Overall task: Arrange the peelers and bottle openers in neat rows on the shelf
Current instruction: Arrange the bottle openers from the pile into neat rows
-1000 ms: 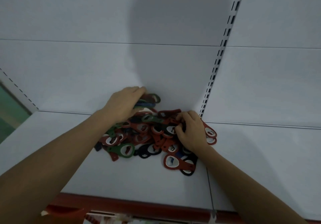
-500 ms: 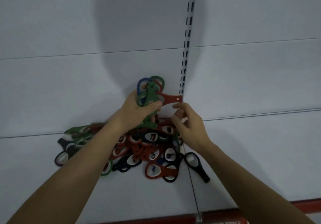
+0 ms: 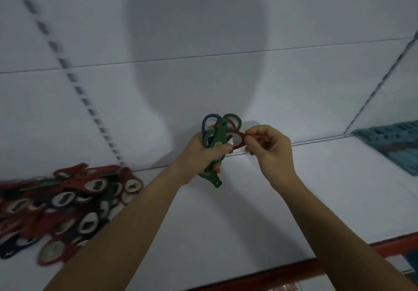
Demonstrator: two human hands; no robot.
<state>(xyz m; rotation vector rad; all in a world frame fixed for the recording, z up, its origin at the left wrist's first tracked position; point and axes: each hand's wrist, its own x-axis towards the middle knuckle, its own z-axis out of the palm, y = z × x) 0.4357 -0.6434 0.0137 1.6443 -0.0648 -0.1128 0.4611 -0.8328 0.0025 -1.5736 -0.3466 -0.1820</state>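
Both hands are up over the white shelf (image 3: 226, 211), right in the middle of the view. The left hand (image 3: 199, 153) has its fingers curled tight around a bunch of bottle openers (image 3: 217, 137), green ones in front, a blue loop and a red loop fanning out behind, with a green handle poking down below the fist. The right hand (image 3: 271, 146) is just beside it, thumb and fingers pinching the handle of a red bottle opener (image 3: 243, 137), whose ring end sits against the bunch in the other hand. Whether that red one is free of the bunch or tangled into it cannot be told.

Down at the left, the loose pile of openers (image 3: 67, 207) lies heaped on the shelf, red, green and dark ones overlapping, blurred. Far right, a teal basket (image 3: 391, 141) sits on the shelf by the back wall. A red edge strip (image 3: 395, 245) runs along the shelf front.
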